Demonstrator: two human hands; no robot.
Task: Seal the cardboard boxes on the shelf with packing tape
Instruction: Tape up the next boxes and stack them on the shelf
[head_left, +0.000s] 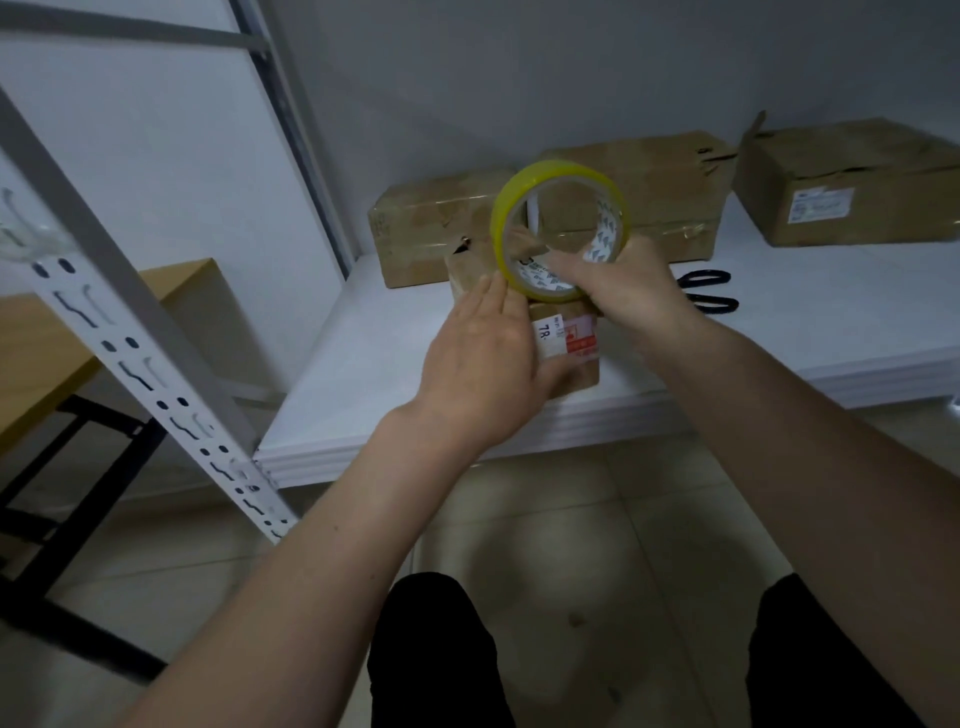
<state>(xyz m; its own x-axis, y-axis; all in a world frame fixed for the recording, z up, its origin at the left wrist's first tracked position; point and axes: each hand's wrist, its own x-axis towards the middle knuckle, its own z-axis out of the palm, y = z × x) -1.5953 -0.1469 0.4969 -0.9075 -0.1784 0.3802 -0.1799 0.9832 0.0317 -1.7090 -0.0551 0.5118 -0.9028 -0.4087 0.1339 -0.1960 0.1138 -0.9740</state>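
A roll of yellowish packing tape (524, 189) stands on edge above a small cardboard box (576, 371) near the front of the white shelf (363, 364). My right hand (628, 291) grips the roll, fingers hooked through its core. My left hand (483, 353) lies with straight fingers against the small box's left side, fingertips by the roll's lower edge. The box bears a white and red label (566, 335). Three larger cardboard boxes stand at the back: one at left (426, 228), one in the middle (670, 182), one at right (852, 182).
Black-handled scissors (709, 291) lie on the shelf right of my right hand. A perforated white shelf upright (130, 338) slants across the left. A wooden table with a black frame (62, 338) is behind it. Tiled floor and my dark-trousered legs are below.
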